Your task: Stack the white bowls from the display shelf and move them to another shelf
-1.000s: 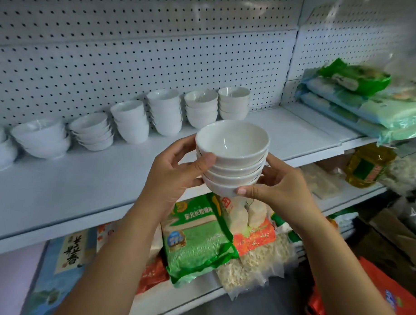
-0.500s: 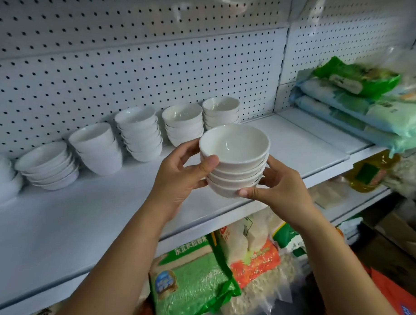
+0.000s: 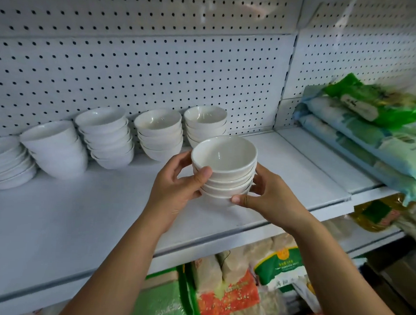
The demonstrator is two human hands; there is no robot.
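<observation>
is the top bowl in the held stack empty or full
Empty: the top bowl shows a bare white inside, nothing in it.

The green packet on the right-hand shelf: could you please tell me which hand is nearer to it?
Right. The right hand grips the bowl stack on the side facing the green packet, below and left of it; the left hand grips the far side.
</observation>
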